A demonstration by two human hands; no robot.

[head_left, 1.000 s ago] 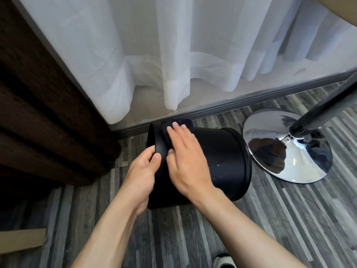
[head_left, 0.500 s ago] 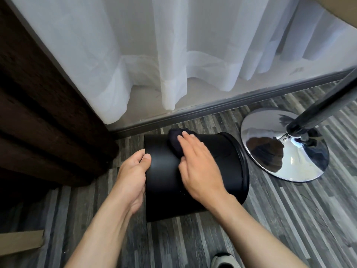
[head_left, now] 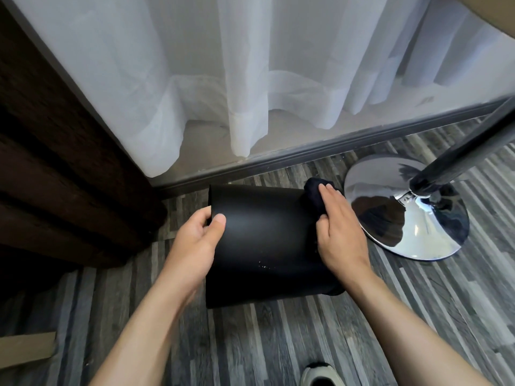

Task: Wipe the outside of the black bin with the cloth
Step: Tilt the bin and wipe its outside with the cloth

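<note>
The black bin (head_left: 264, 240) lies on its side on the grey plank floor, its round wall facing up. My left hand (head_left: 195, 243) grips its left end, thumb on the wall and fingers hidden behind the edge. My right hand (head_left: 338, 232) presses a dark cloth (head_left: 312, 193) flat against the bin's right end; only a bunched part of the cloth shows beyond my fingers. A few pale specks mark the wall near the bin's lower middle.
A chrome round stand base (head_left: 409, 207) with a dark pole (head_left: 468, 151) sits just right of the bin. White curtains (head_left: 250, 79) hang behind, above a grey floor rail (head_left: 320, 151). Dark wooden furniture (head_left: 55, 162) stands at left. A shoe tip (head_left: 320, 374) shows below.
My right hand has slid the cloth along the bin's wall from its left end to its right end. The bin has turned a little under my left hand.
</note>
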